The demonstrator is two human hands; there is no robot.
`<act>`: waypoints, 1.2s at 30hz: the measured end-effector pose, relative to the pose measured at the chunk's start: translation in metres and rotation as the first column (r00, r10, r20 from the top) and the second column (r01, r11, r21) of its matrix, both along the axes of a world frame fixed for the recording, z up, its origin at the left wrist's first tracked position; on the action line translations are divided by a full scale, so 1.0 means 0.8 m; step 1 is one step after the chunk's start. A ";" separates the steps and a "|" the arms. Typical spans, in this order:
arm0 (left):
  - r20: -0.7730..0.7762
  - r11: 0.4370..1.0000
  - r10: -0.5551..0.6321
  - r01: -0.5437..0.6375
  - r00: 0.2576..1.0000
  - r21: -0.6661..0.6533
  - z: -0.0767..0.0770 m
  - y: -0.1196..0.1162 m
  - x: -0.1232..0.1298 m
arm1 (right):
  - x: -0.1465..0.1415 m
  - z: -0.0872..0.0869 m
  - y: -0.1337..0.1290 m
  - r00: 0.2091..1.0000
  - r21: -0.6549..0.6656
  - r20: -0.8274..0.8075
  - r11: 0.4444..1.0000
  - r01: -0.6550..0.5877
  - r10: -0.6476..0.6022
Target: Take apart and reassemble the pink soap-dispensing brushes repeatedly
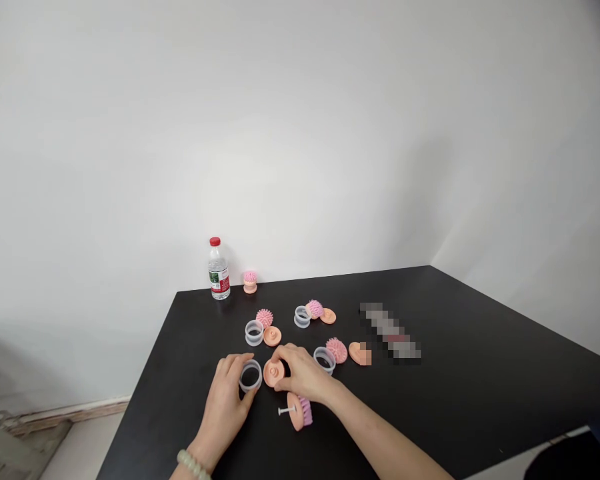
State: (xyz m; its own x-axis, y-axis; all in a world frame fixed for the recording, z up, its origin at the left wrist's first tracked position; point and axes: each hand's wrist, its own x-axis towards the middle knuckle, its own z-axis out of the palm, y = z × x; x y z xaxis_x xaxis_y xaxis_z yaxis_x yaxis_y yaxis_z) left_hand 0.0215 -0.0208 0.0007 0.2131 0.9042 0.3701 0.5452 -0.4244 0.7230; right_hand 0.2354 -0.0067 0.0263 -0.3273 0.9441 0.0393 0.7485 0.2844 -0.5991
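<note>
My left hand (226,400), with a beaded bracelet at the wrist, holds a clear ring (251,376) between thumb and fingers at the table's front. Just right of it, my right hand (300,375) grips the edge of a round orange cap (273,373), its inner side with a small central post facing up. The ring and cap are close together. Below my right hand a pink-bristled brush head (296,411) lies on its side, a white pin sticking out to the left. Another clear ring (325,361) and a pink bristle disc (337,350) lie beyond my right wrist.
On the black table (190,333) lie more rings, bristle discs and orange caps (273,335). A water bottle (219,273) and an assembled pink brush (250,282) stand at the back left. A blurred object (390,331) lies to the right. A white wall rises behind.
</note>
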 end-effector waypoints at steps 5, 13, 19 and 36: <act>-0.036 0.999 0.033 -0.032 0.999 0.025 0.000 -0.002 0.000 | 0.003 0.015 -0.004 0.993 0.116 0.112 0.992 -0.046 0.033; -0.078 0.999 0.041 -0.041 0.996 -0.003 -0.003 -0.003 0.003 | -0.039 0.025 0.015 0.937 0.144 0.318 0.970 -0.196 0.143; -0.074 0.999 0.031 -0.035 0.997 -0.042 -0.003 0.000 -0.003 | -0.063 0.012 0.031 0.912 0.135 0.355 0.954 -0.268 0.206; -0.390 0.988 0.016 0.044 0.921 0.146 0.007 0.004 0.021 | 0.029 0.029 -0.044 0.920 -0.033 0.290 0.963 -0.267 0.265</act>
State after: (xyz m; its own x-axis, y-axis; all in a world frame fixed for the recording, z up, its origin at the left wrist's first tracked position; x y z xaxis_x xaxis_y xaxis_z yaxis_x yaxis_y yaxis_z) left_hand 0.0382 -0.0173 0.0062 0.3798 0.8409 0.3856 0.7634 -0.5203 0.3828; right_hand 0.2585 -0.0416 0.0493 -0.5646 0.8206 -0.0888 0.7847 0.5004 -0.3658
